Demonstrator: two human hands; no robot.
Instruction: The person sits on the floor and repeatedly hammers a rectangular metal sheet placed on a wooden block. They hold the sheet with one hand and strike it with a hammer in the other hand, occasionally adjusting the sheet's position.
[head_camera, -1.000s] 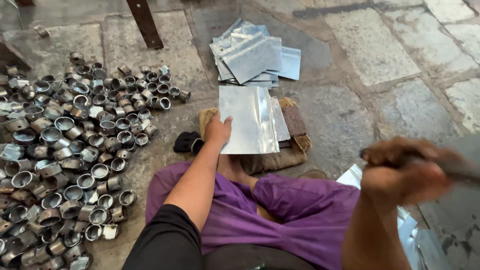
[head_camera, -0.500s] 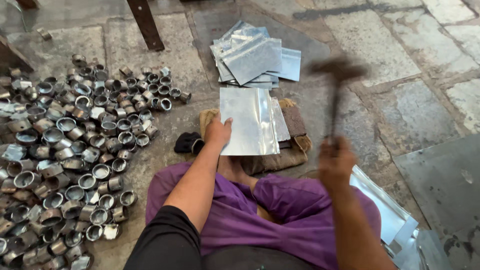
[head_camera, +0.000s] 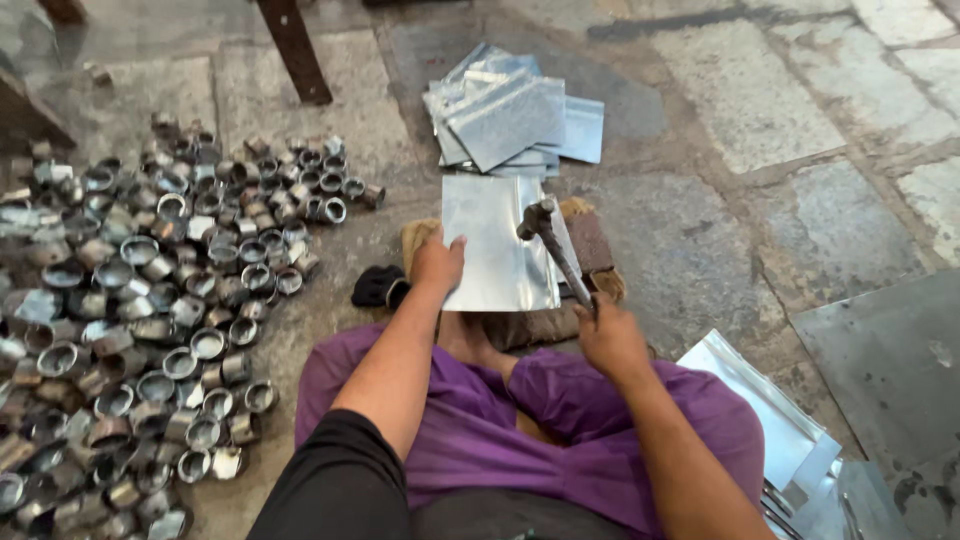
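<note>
Flat metal sheet (head_camera: 498, 245) lying on a worn block (head_camera: 590, 245) on the stone floor (head_camera: 760, 110), just ahead of the crossed legs in purple cloth (head_camera: 480, 440). Pinned at its near left corner by the left hand (head_camera: 438, 265) — palm down, fingers flat on the metal rather than curled round it. Hammer (head_camera: 553, 248) now down on the sheet's right edge, head touching or a hair above the metal near the far right part; too blurred to say which. Right hand (head_camera: 608, 335) closed tight round the handle's lower end, just right of the sheet's near corner.

A second ago, raised high and off to the right of the sheet, a mere smear; half a second ago, upright above the sheet's right side; now fallen to it. A full swing brought home, then — a blow landing on the edge while the sheet sits unmoved and the left hand keeps its place. By this reading, shaping of that edge under way, not finished: sheet flat over most of its face.

Beyond the sheet, a loose stack of similar cut sheets (head_camera: 515, 115). Left of it, a small dark object (head_camera: 380, 288) on the floor, then a wide spread of short metal rings (head_camera: 150, 300). Right of it and nearer, more bright offcuts (head_camera: 770, 420) and a dull grey plate (head_camera: 890, 360). Far beyond and left of the sheet, a dark post (head_camera: 295, 50).
</note>
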